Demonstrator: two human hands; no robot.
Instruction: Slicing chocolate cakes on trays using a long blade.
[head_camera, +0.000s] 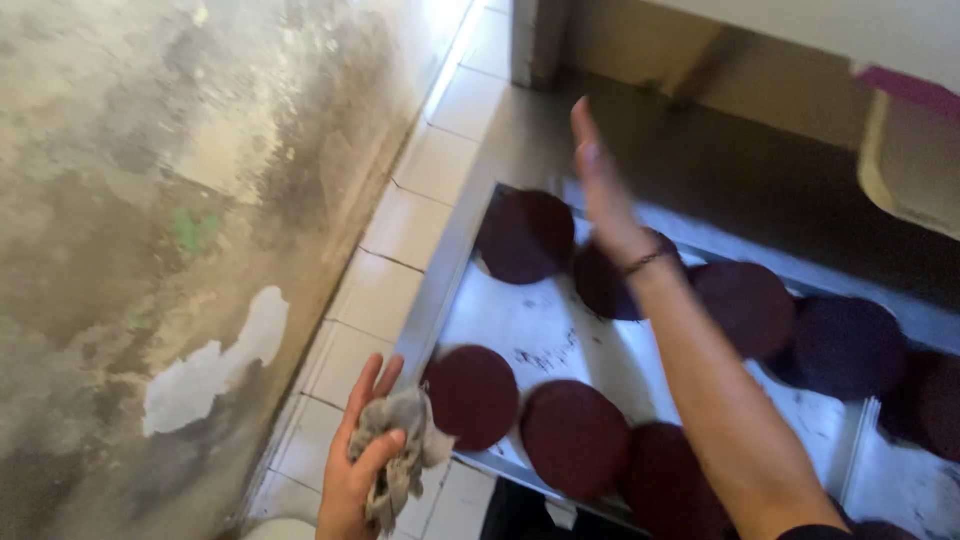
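Grey, stained and patchy, the big plaster wall (150, 250) fills the left of the view, with a strip of pale square tiles (400, 230) running along its foot from near to far. Right of the tiles lies a shiny flat metal tray (545, 335), its long side stretching away to the right, and on it sit several dark maroon round discs in two loose rows. A second tray (900, 480) adjoins it at the near right and carries more of the same discs. The right hand (600, 190) is raised above the far row, open and flat with the fingers together and pointing away, its edge turned down; it holds nothing. It hangs between the far-left dark maroon disc (525, 235) and the next disc (605, 285) to the right, which the wrist partly hides, so the far-left disc lies just left of the palm. The left hand (365, 455) is low at the near left, over the tiles, closed around a crumpled grey cloth (400, 450). The cloth sits just beside the near-left maroon disc (472, 395) at the tray's near corner; whether they touch I cannot tell.
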